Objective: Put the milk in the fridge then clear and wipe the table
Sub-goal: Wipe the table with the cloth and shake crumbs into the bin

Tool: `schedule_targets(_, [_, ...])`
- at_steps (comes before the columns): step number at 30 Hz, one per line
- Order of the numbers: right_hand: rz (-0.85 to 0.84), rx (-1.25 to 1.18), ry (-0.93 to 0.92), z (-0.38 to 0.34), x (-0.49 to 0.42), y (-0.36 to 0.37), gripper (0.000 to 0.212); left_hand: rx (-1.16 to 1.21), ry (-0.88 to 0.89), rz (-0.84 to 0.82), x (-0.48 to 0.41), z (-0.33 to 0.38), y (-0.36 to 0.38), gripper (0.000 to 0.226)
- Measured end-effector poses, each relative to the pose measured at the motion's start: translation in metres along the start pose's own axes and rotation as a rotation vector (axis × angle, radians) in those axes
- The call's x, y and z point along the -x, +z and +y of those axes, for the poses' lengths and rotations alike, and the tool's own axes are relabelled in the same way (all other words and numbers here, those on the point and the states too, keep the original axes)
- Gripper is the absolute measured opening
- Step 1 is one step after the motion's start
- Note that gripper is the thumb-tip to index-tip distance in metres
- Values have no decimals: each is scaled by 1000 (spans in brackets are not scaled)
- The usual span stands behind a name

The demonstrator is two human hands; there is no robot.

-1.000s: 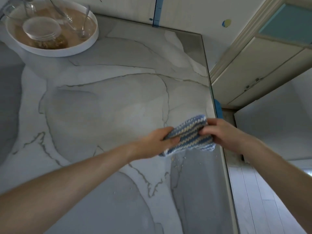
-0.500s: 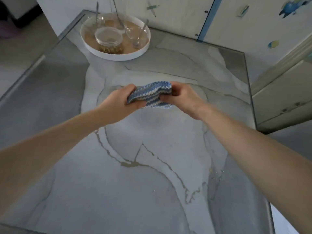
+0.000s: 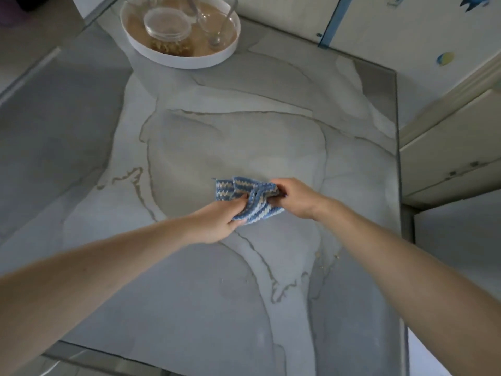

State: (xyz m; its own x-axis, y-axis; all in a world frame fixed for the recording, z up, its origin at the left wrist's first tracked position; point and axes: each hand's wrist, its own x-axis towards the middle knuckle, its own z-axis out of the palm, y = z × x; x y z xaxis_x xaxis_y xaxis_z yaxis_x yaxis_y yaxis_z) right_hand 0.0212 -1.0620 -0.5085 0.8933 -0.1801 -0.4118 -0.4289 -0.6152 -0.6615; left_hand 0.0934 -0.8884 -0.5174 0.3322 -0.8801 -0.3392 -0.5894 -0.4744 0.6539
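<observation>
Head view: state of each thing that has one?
striped cloth: bunched, held by both hands.
left hand: grips striped cloth.
right hand: pinches striped cloth.
table: crumbs near right edge.
tray: on table's far end, loaded.
jar: lidded, upright in tray.

cloth [image 3: 244, 198] | from right edge of table [image 3: 189, 294] to centre | left hand [image 3: 217, 223], right hand [image 3: 295, 198] moved along

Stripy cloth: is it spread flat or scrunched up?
Scrunched up. The stripy cloth bunches in folds between the left hand and right hand, which both grip it.
</observation>
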Motion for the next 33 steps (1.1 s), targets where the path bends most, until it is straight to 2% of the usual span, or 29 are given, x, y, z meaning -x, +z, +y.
schedule_targets(3, [-71, 2, 84, 31, 42, -14, 11, 20, 42, -103, -9, 32, 35, 42])
schedule_targets(8, [-143, -35, 254, 67, 95, -44, 18, 96, 74, -168, -25, 83, 74, 35])
schedule_targets(11, [-63, -101, 273, 72, 115, -67, 23, 235, 97, -137, -29, 106, 73, 31])
schedule_targets(14, [73, -267, 193, 53, 118, -89, 22, 389, 115, -13, -25, 118, 45, 15])
schedule_targets(15, [88, -314, 158, 42, 115, -93, 22, 397, 120, 32, -22, 118, 31, 17])
schedule_targets(19, [56, -431, 12, -13, 85, -91, 18, 407, 82, 193, -7, 97, -21, 30])
schedule_targets(23, [9, -453, -123, -70, 45, -71, 20, 390, -11, 304, 17, 59, -62, 22])
schedule_targets(26, [-53, -427, -207, -122, 8, -43, 20, 296, -83, 437, 55, 14, -99, 15])
schedule_targets(29, [-102, -393, -296, -172, -26, -6, 22, 135, -149, 551, 95, -29, -131, 32])
schedule_targets(31, [-129, -373, -358, -201, -47, 22, 22, 22, -192, 594, 122, -55, -145, 25])
schedule_targets(33, [-153, -344, -396, -221, -66, 50, 15, -77, -252, 624, 146, -80, -150, 32])
